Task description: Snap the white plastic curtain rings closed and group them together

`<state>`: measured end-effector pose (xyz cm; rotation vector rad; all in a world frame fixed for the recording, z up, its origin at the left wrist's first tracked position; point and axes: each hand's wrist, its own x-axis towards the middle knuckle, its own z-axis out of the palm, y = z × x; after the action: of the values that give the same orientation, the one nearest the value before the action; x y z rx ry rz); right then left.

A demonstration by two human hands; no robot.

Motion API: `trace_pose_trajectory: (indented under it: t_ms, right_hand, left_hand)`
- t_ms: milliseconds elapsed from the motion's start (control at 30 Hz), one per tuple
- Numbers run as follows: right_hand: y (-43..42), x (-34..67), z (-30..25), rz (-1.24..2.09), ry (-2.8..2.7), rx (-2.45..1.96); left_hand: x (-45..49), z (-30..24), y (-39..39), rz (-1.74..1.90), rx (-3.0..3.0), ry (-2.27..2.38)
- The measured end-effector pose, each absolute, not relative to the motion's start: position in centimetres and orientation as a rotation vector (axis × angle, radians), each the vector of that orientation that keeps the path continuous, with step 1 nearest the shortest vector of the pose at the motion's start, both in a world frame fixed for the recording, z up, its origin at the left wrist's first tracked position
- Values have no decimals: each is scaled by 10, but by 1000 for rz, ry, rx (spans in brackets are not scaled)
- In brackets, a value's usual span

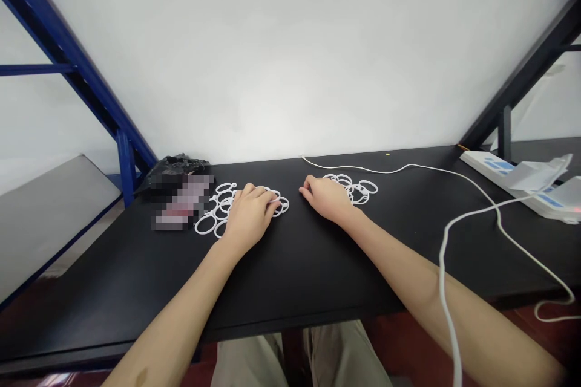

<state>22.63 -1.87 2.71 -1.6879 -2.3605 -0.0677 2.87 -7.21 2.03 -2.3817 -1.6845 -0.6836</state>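
My left hand (249,213) lies palm down on a spread of white rings (216,215), its fingers stretched over them and somewhat apart. Each ring is a thin round loop, several with a small knob or clasp on the rim. Part of this group is hidden under the palm and fingers. To the right, my right hand (329,198) rests on the black table with its fingers curled in. A smaller cluster of white rings (361,191) sits just behind and beside that hand, partly covered by it. Whether anything is between the right fingers is hidden.
At the left back lies a black plastic bag (175,166), beside a pixelated patch. A white device with blue labels (492,169) stands at the right. A white cable (447,242) loops across the table (290,278) and over my right forearm. Blue frame bars (91,81) rise at left.
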Motion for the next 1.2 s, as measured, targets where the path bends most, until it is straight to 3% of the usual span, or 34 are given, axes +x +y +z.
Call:
trace_pose_trajectory:
  t_ms: [500, 833, 1200]
  right_hand:
    - [-41, 210, 52, -96, -2126, -1432]
    - [-30, 219, 37, 18, -2406, -1649]
    - [-28, 220, 32, 66, -2515, -1526]
  left_hand:
    - [36, 27, -79, -891, -2365, -1585]
    - [40, 24, -82, -883, -2552, -1517]
    - [39, 21, -81, -714, -2628, -1522]
